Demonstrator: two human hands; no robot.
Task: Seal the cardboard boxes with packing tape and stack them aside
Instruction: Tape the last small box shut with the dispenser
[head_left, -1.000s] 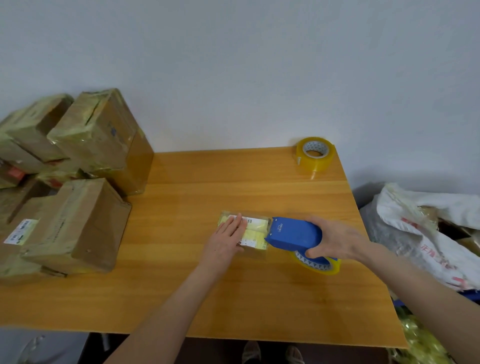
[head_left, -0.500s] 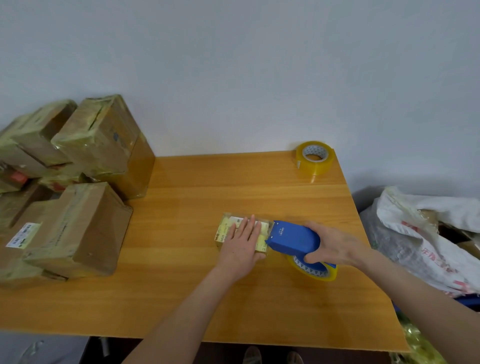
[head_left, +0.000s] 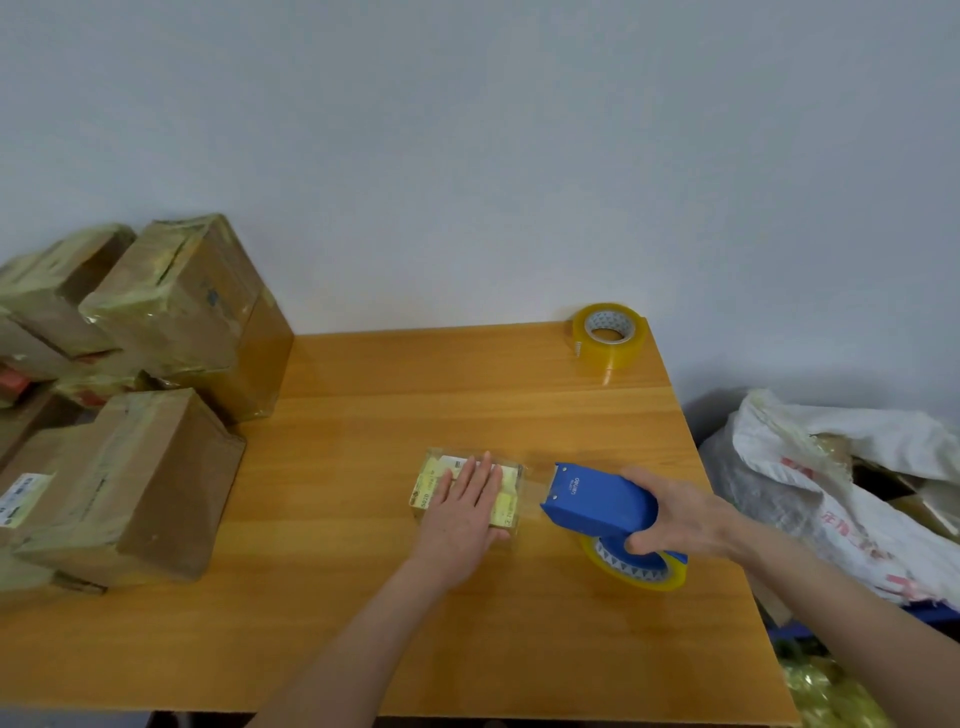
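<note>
On the wooden table (head_left: 363, 597), a small taped box (head_left: 511, 474) lies with its long axis left to right, pressed under the flat, released left hand (head_left: 464, 512). Just right of it, the right hand (head_left: 675, 514) has a clenched grip on a blue tape dispenser (head_left: 597, 501), nose pointing left at the box.

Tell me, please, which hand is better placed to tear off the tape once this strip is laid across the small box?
Probably the right hand: it grips the blue tape dispenser just right of the small box, with tape stretched between them. The left hand lies flat on the box, pinning it.
</note>
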